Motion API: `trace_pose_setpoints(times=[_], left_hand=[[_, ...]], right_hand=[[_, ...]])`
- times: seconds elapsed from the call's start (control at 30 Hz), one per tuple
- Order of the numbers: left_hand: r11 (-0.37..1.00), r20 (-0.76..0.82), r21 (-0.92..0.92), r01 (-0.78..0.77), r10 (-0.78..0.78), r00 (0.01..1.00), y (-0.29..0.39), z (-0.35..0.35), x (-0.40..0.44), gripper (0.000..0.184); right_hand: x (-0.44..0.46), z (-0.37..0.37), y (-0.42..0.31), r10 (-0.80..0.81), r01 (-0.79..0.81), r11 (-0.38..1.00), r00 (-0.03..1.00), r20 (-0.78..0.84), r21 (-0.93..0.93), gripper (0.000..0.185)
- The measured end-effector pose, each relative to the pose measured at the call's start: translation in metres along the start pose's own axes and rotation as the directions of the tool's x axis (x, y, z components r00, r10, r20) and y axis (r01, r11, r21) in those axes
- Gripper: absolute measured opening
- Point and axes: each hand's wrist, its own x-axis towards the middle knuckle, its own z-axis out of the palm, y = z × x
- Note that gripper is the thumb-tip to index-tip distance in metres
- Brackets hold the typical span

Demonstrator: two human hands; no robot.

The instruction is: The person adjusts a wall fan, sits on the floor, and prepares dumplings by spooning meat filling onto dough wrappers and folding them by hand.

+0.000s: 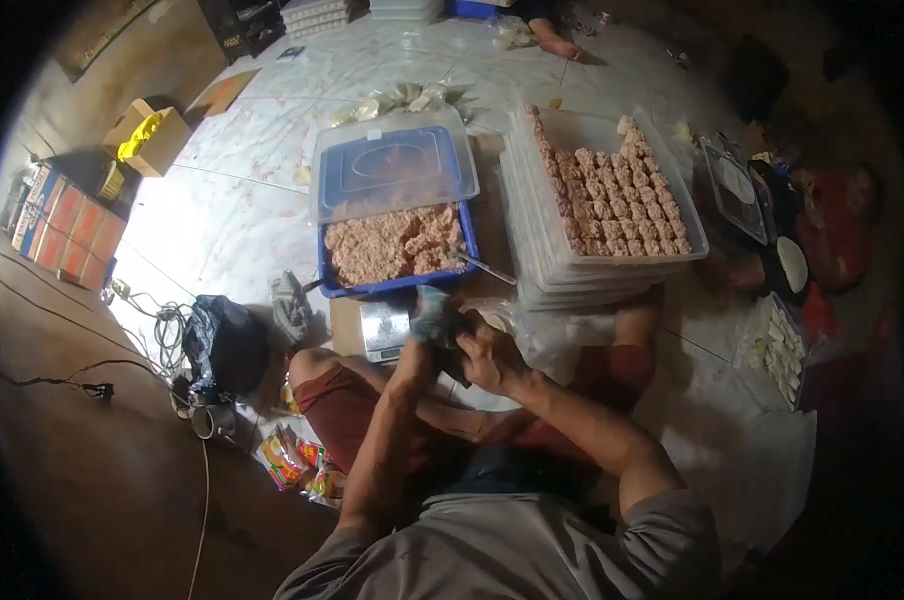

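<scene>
My left hand (420,355) and my right hand (492,357) are close together over my lap, both closed on a crumpled, dark greenish-grey cloth (434,312). Most of my left fingers are hidden by the cloth. Just beyond them sits a blue tub (372,291) of pinkish minced mixture (392,245), partly covered by a clear lid (387,165). A metal utensil handle (490,268) sticks out over the tub's right rim. Left of the cloth a kitchen scale (384,328) lies on the floor.
Stacked clear trays (542,285) stand right of the tub, the top one holding rows of minced balls (622,205). A black plastic bag (222,340), cables (167,330) and colourful packets (287,460) lie left. Another person (837,225) sits at the right, near a container of pale pieces (780,355).
</scene>
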Motion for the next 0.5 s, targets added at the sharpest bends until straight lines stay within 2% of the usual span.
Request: trace_pose_setpoints(times=[0.03,0.07,0.1,0.13,0.2,0.23,0.27,0.3,0.33,0.37,0.4,0.43,0.47,0.5], left_hand=[[0.998,-0.075,0.007,0.056,-0.056,0.996,0.014,0.012,-0.004,0.044],[0.994,-0.150,0.011,0.112,-0.109,0.983,0.030,0.024,-0.005,0.036],[0.959,-0.179,0.275,0.070,-0.020,0.984,0.024,0.010,-0.002,0.026],[0.976,-0.290,0.210,0.059,0.005,0.957,0.016,0.007,-0.003,0.027],[0.956,-0.433,0.275,0.105,0.025,0.901,0.035,0.001,-0.004,0.026],[0.969,-0.374,0.242,0.049,0.046,0.926,0.027,-0.016,0.002,0.025],[0.970,-0.374,0.235,0.054,0.039,0.927,0.027,-0.013,0.007,0.025],[0.873,-0.344,0.459,0.167,0.002,0.939,0.027,-0.009,0.011,0.025],[0.711,-0.322,0.656,0.254,-0.041,0.946,0.026,-0.005,0.013,0.025],[0.666,-0.207,0.736,0.116,0.059,0.977,0.005,0.000,0.018,0.023],[0.560,-0.051,0.828,0.026,0.029,0.998,-0.014,0.002,0.023,0.028],[0.374,0.070,0.924,-0.081,0.045,0.997,-0.027,0.017,0.025,0.030],[0.173,0.188,0.966,-0.191,0.036,0.982,-0.037,0.027,0.024,0.032],[0.174,0.190,0.966,-0.193,0.035,0.981,-0.053,0.020,0.025,0.032]], right_hand=[[-0.011,-0.002,0.011,0.075,-0.072,0.997,0.982,0.171,-0.022,0.028],[-0.021,-0.010,0.018,0.080,-0.075,0.997,0.981,0.175,-0.034,0.027],[-0.030,-0.019,0.025,0.085,-0.078,0.996,0.980,0.178,-0.047,0.027],[-0.039,-0.028,0.031,0.090,-0.081,0.995,0.979,0.181,-0.059,0.027],[-0.062,-0.041,0.051,0.104,-0.104,0.993,0.995,-0.006,-0.058,0.037],[-0.072,-0.048,0.058,0.110,-0.110,0.992,0.994,-0.002,-0.062,0.037],[-0.083,-0.055,0.062,0.266,-0.271,0.961,0.960,-0.083,-0.049,0.036],[-0.091,-0.057,0.064,0.414,-0.423,0.906,0.896,-0.161,-0.022,0.035],[-0.100,-0.050,0.073,0.419,-0.428,0.903,0.894,-0.160,-0.024,0.035],[-0.108,-0.039,0.083,0.472,-0.496,0.866,0.854,-0.220,-0.067,0.038],[-0.117,-0.031,0.093,0.515,-0.560,0.821,0.809,-0.283,-0.106,0.042],[-0.110,-0.032,0.084,0.763,-0.768,0.633,0.640,-0.092,-0.098,0.041],[-0.120,-0.017,0.097,0.805,-0.795,0.592,0.592,0.046,-0.131,0.040],[-0.133,-0.004,0.108,0.784,-0.759,0.620,0.607,0.130,-0.197,0.039]])
